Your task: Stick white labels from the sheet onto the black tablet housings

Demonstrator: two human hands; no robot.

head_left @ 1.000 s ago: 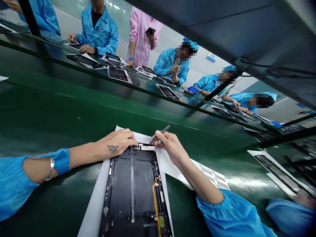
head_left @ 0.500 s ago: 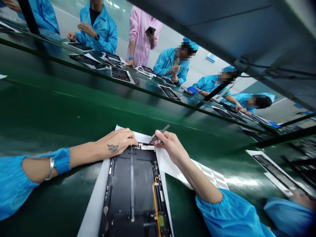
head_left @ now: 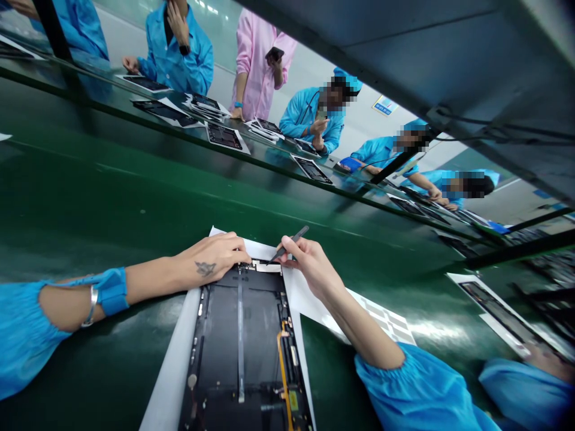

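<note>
An opened black tablet chassis (head_left: 245,347) lies on a white sheet (head_left: 173,371) on the green conveyor belt (head_left: 90,197) in front of me. My left hand (head_left: 211,258) rests on the chassis's far edge, fingers curled and pressed down on it. My right hand (head_left: 308,263) pinches dark tweezers (head_left: 290,242), whose tip touches the top edge of the chassis just right of my left fingertips. An orange flex cable (head_left: 282,359) runs down the chassis's right side.
A second white sheet (head_left: 381,317) lies under my right forearm. Another chassis on paper (head_left: 498,314) sits at the right. Across the belt, several people in blue coats and one in pink stand at a bench (head_left: 269,158) with more tablet parts. A dark shelf (head_left: 426,54) hangs overhead.
My hands and the tweezers have stayed in place. A person across the belt at the far left has raised a hand from the bench up to the head.
</note>
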